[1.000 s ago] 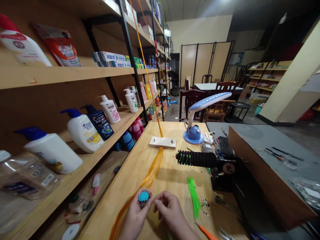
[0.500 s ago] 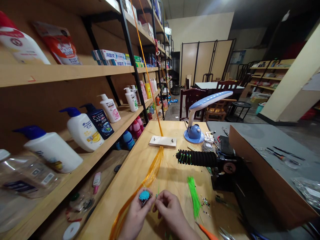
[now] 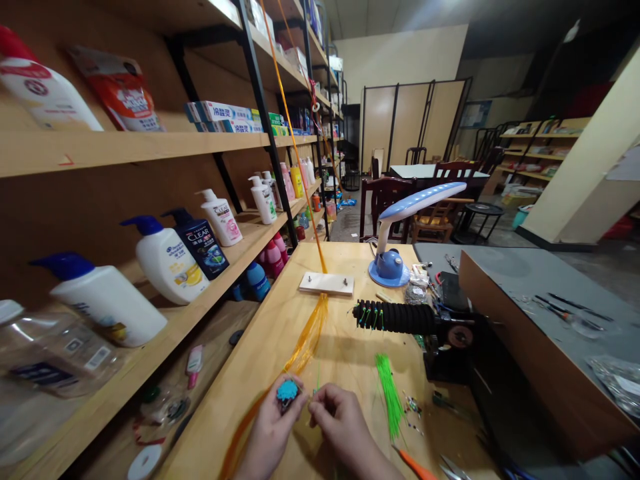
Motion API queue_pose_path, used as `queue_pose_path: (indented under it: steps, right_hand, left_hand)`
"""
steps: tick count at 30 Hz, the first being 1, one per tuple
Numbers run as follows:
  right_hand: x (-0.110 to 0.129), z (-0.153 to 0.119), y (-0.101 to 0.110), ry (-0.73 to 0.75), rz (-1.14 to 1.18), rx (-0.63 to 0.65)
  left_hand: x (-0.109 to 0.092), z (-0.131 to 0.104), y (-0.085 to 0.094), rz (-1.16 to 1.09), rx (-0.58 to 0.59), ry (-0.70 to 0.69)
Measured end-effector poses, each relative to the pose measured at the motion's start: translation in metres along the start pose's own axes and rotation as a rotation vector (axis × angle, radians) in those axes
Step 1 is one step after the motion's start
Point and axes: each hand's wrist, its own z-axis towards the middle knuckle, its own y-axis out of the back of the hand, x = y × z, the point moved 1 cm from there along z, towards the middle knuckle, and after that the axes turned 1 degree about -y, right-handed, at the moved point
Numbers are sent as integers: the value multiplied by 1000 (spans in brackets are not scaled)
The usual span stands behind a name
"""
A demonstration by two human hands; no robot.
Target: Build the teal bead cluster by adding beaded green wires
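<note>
Near the bottom centre, my left hand is closed around a small dark piece with a bright blue top. Beside it, my right hand is pinched, its fingertips at a thin green strand. Orange threads run down from under a pale wooden bar and pass behind and beside my left hand. To the right of my right hand lies a bundle of bright green strands, with small beads next to it.
A black ribbed roller on a machine juts in from the right. Behind it stands a blue lamp. Orange-handled tool and pliers lie at the bottom edge. Bottles fill the wooden shelf at left.
</note>
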Motion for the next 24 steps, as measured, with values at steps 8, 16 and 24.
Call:
queue_pose_path:
  steps: [8,16,24]
  right_hand:
    - [-6,2,2,-31,34,7]
    - [-12,7,5,-12,21,5]
    - [-6,8,13,34,-84,11]
  left_hand:
    - [6,5,4,-7,-30,-30]
    - [1,4,-2,-13,0,-6]
    - [-1,9,-8,-21,35,-40]
